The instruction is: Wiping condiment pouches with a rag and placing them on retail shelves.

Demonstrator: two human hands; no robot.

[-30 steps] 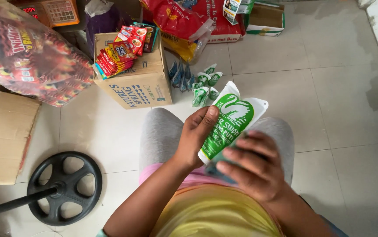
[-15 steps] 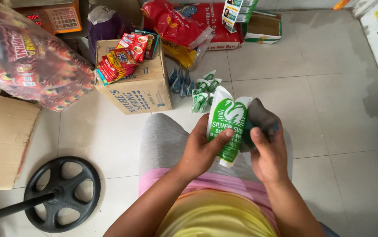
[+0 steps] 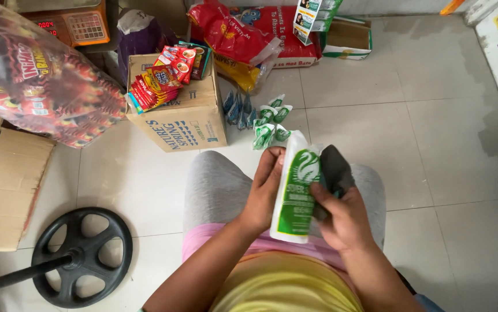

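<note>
I sit on the tiled floor with my knees in grey trousers. My left hand grips the left edge of a white and green refill pouch, held upright over my lap. My right hand holds a dark grey cloth pressed against the pouch's right side. A small pile of green and white sachets lies on the floor just beyond my knees, next to several blue sachets.
A cardboard box topped with red snack packets stands ahead on the left. A big clear bag of red packets is at far left, over a flattened carton. A black fan base lies at lower left. Red sacks and boxes line the back.
The pouch has turned from flat and tilted to upright and edge-on. My right hand moved from the pouch's front to its right side, with the dark cloth now showing.
</note>
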